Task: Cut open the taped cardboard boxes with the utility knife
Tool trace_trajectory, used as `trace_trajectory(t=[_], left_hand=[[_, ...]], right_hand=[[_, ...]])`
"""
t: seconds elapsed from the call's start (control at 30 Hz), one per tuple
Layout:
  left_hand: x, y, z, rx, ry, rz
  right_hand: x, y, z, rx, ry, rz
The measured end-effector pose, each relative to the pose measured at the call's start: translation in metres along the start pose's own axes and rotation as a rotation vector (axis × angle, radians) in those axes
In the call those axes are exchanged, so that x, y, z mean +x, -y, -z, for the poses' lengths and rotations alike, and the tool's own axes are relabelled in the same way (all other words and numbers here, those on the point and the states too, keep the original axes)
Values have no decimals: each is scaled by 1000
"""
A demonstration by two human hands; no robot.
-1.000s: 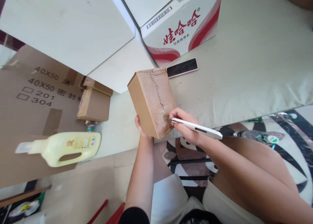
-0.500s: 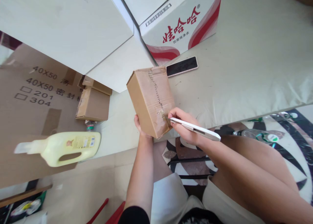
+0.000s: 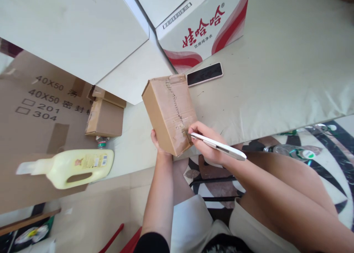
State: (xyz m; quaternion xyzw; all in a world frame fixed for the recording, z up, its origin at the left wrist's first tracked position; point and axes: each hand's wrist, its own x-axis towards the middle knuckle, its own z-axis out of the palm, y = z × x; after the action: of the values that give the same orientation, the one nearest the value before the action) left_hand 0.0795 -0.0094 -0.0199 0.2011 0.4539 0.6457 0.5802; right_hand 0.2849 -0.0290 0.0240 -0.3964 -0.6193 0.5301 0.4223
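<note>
Matt cardboard box (image 3: 168, 113) (crinkled glossy tape); smooth plastic cutter (image 3: 218, 146).

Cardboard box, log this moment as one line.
left hand: holds cardboard box | right hand: white cutter at taped seam | phone: on table

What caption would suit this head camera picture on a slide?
Left hand steadies a small taped cardboard box while the right hand sets a white box cutter to its tape.
</note>
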Motion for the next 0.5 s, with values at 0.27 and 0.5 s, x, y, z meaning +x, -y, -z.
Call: trace_trajectory(t=[0.27,0.5], left_hand=[[3,1,3,-27,-42,-18],[0,-1,0,-16,-53,-20]], right_hand=[[0,-2,-1,-1,0,21],[0,-2,-1,2,0,16]])
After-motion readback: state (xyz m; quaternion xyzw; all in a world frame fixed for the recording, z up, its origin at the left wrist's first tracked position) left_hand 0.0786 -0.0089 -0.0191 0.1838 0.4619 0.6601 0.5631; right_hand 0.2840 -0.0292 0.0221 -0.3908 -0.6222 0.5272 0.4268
